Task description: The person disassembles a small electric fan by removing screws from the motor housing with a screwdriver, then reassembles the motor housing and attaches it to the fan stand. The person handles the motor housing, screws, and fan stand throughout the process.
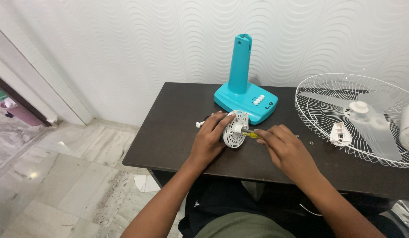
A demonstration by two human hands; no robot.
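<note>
My left hand (210,137) is curled around the edge of a round white slotted plastic cover (236,128), fingers wrapped over its rim and holding it tilted on edge on the dark table (169,132). My right hand (283,147) lies just beside it, fingers drawn together around the yellow handle of a screwdriver (250,134), whose tip reaches the hub in the middle of the cover. I see the cover near the front middle of the table, just in front of the teal fan base (246,99), which stands upright with its tall column and a row of white buttons. A small white knob (198,124) lies on the table just left of my left hand, near its fingertips. Off to the right, well apart from my hands, a white wire fan guard (321,90) lies flat with a translucent fan blade (372,119) and a small white plastic piece (340,134) resting in it. A tiny washer (311,143) sits on the table between my right hand and the guard.
</note>
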